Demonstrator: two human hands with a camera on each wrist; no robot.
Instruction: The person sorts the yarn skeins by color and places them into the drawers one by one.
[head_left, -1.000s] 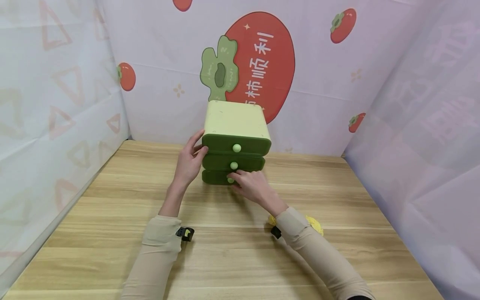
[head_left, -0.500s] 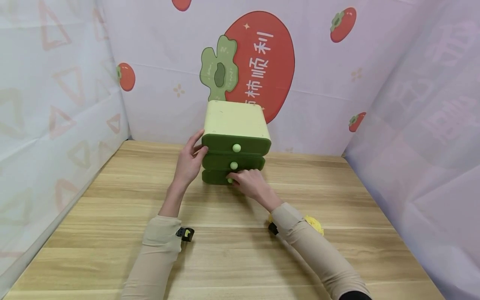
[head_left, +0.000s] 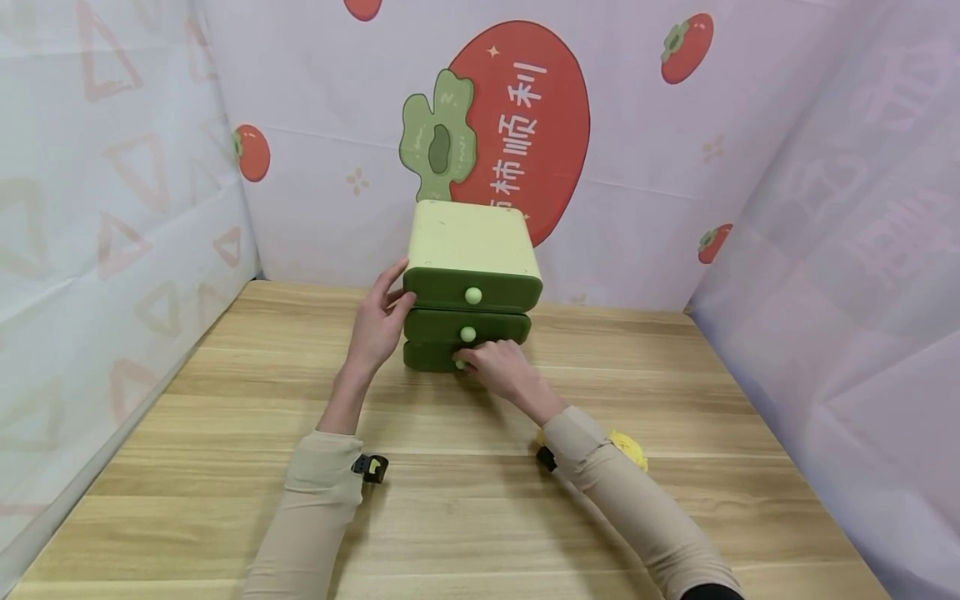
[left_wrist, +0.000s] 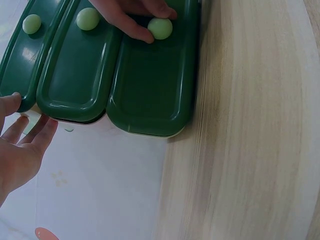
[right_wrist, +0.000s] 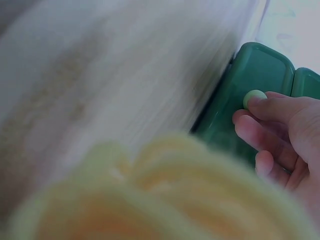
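Note:
A small cabinet (head_left: 474, 237) with a pale yellow-green body stands against the back wall. It has three dark green drawer fronts with round pale knobs. My left hand (head_left: 378, 329) rests on its left side, thumb at the edge of the top drawer (left_wrist: 30, 60) and fingers laid along the side wall. With my right hand (head_left: 498, 367) I pinch the knob (right_wrist: 254, 97) of the bottom drawer (left_wrist: 150, 85) between thumb and fingers. The middle drawer (left_wrist: 77, 65) shows a thin dark gap behind its front.
A yellow looped bundle (head_left: 628, 450) lies on the wooden table (head_left: 450, 517), partly hidden under my right forearm; it is blurred large in the right wrist view. Printed cloth walls (head_left: 322, 217) enclose the table at the back and both sides.
My right hand has shifted slightly and its fingers have closed in on the bottom knob. The middle and bottom drawer fronts have come slightly toward me. The left hand has stayed put.

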